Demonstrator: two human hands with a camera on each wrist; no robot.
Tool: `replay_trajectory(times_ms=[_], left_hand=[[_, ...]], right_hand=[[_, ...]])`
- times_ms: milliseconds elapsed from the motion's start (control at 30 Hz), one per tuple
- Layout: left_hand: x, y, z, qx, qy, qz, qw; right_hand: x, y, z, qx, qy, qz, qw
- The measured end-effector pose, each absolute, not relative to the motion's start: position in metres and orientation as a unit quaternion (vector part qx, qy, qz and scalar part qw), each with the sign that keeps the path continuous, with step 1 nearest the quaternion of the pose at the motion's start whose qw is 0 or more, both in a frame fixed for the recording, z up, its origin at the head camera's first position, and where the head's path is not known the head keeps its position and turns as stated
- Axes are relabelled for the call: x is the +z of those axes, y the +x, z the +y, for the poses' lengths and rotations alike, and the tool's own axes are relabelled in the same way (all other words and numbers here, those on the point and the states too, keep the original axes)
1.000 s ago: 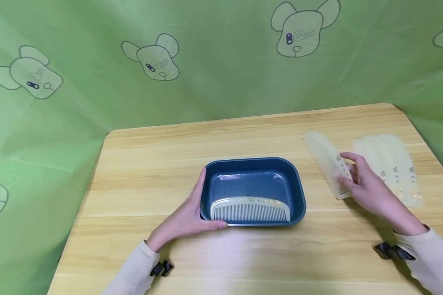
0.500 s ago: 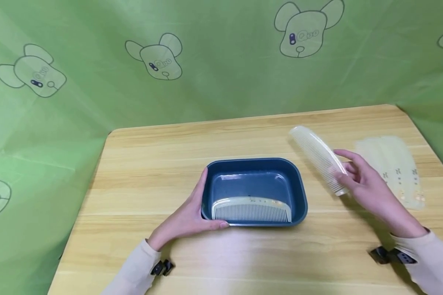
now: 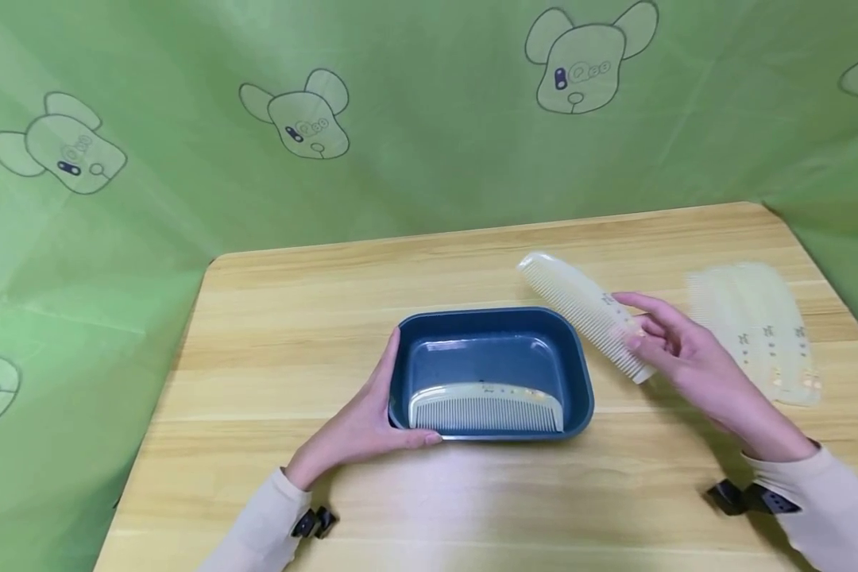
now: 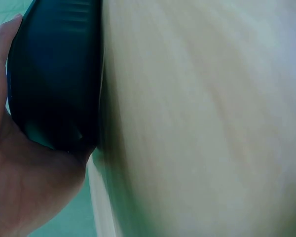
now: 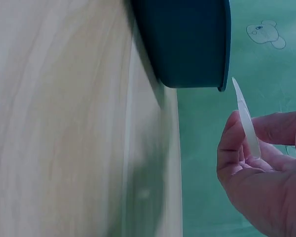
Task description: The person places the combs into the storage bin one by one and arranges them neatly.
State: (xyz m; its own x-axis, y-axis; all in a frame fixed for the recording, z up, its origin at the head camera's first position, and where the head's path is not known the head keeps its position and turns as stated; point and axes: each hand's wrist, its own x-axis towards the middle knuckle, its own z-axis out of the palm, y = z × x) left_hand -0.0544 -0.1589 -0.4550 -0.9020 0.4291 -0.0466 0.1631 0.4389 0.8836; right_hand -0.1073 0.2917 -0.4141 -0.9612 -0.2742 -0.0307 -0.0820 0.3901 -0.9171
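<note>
In the head view a dark blue plastic tub (image 3: 493,322) stands mid-table. My left hand (image 3: 361,417) grips its near left corner, thumb along the front rim and fingers along the left side. The left wrist view shows that hand around the tub's end (image 4: 59,64). One pale comb (image 3: 486,408) lies inside along the front wall, teeth toward me. Off the tub's right side, my right hand (image 3: 693,365) pinches another pale comb (image 3: 579,302) near its lower end. That comb is tilted, its far end up and left. In the right wrist view the held comb (image 5: 246,118) appears edge-on between thumb and fingers.
Several more translucent combs (image 3: 765,318) lie overlapping at the table's right, partly behind the right hand. The wooden table (image 3: 293,318) ends at a back edge before a green curtain (image 3: 429,175) with printed animal heads. A black wrist device (image 3: 751,498) sits at the right cuff.
My right hand has moved left with the comb, away from the overlapping combs and closer to the tub. The comb has turned in the fingers. The left hand and tub stay put.
</note>
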Motion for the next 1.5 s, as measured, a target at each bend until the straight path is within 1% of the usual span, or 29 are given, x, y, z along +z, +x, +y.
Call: replay_trajectory(times_ms=[167,400,633,1033,1300,1500], left_hand=[[-0.455,-0.054,-0.161,0.501,0.18,0.836,0.131],[-0.456,-0.053,-0.161,0.505,0.181,0.835,0.126],[-0.456,-0.054,-0.159,0.502,0.179,0.837,0.126],[-0.455,-0.053,-0.16,0.494,0.175,0.841,0.13],[-0.455,-0.055,-0.162,0.49,0.177,0.844,0.125],[-0.456,-0.056,-0.16,0.489,0.179,0.844,0.125]], right_hand=[[-0.413,-0.106,0.282,-0.534,-0.129,0.831,0.086],[-0.409,-0.103,0.266,-0.523,-0.167,0.829,0.11],[-0.4,-0.102,0.252,-0.497,-0.21,0.834,0.11],[-0.398,-0.099,0.236,-0.499,-0.232,0.826,0.12],[-0.395,-0.097,0.224,-0.477,-0.241,0.837,0.116],[-0.394,-0.098,0.213,-0.451,-0.265,0.846,0.098]])
